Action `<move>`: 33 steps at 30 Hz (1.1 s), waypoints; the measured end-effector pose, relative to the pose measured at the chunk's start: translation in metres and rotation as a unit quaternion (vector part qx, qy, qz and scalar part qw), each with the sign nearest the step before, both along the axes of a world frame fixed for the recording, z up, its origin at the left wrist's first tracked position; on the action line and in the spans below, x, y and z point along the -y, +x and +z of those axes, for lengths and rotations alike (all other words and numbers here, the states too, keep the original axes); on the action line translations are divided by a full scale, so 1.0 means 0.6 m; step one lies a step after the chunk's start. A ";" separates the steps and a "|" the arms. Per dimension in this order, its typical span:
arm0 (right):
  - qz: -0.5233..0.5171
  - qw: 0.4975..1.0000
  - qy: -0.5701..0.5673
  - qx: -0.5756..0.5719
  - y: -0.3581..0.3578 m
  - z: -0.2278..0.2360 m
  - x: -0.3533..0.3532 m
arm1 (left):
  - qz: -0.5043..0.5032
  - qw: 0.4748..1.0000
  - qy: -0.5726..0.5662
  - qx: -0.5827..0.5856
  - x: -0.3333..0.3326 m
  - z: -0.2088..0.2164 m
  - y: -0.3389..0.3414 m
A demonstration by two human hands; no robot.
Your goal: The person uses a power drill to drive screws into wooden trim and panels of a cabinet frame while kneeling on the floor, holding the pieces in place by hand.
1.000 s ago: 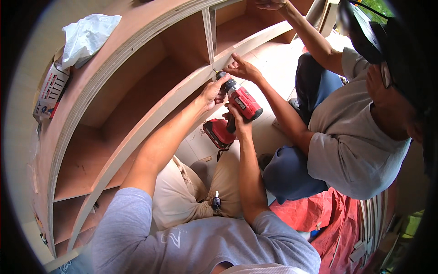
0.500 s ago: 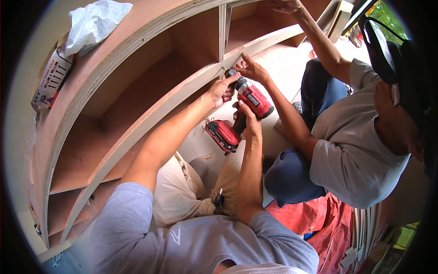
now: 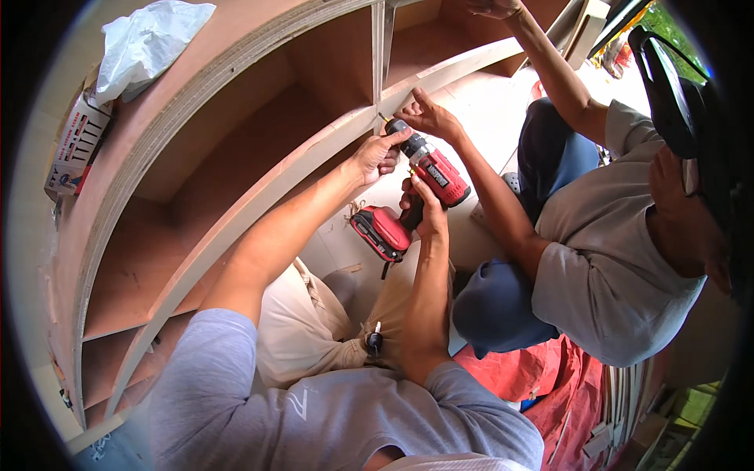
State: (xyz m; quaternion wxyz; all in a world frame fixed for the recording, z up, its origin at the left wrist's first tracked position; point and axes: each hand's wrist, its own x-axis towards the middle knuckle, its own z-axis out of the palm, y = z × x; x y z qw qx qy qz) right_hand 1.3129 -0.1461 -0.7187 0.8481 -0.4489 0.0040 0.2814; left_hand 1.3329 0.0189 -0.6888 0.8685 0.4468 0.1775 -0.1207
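A red and black cordless drill point(image 3: 438, 174) is held between both my hands, its bit pointing up and left at the joint of a cabinet's front rail point(image 3: 330, 141). My left hand point(image 3: 378, 157) is closed around the front end, with the thumb along the black chuck point(image 3: 397, 128). Wrapped on the black grip is my right hand point(image 3: 426, 208), above the red battery pack point(image 3: 381, 233). The bit's tip lies close to the wood; whether it touches, I cannot tell. A co-worker's hand point(image 3: 430, 116) rests on the rail just right of the bit.
The wooden cabinet point(image 3: 275, 118) has open compartments. On its top lie a white plastic bag point(image 3: 149, 47) and a screw box point(image 3: 78, 145). The co-worker point(image 3: 605, 228) crouches at my right, other hand point(image 3: 495, 6) on the cabinet. Red sheeting point(image 3: 565, 392) and wood strips point(image 3: 628, 396) lie behind.
The whole view has shifted slightly. Both my hands keep their hold on the drill, and a little more of the bit shows ahead of the chuck. The co-worker's hands stay in place.
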 end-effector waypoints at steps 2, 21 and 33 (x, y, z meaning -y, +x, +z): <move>-0.003 1.000 0.002 -0.023 -0.003 -0.005 -0.002 | -0.002 1.000 -0.006 -0.002 -0.004 -0.006 0.002; 0.007 1.000 0.015 -0.003 -0.034 -0.004 0.029 | -0.004 1.000 -0.008 0.001 0.024 0.001 -0.026; 0.005 1.000 0.011 0.009 -0.051 -0.007 0.037 | -0.012 1.000 0.005 0.021 0.022 0.000 -0.040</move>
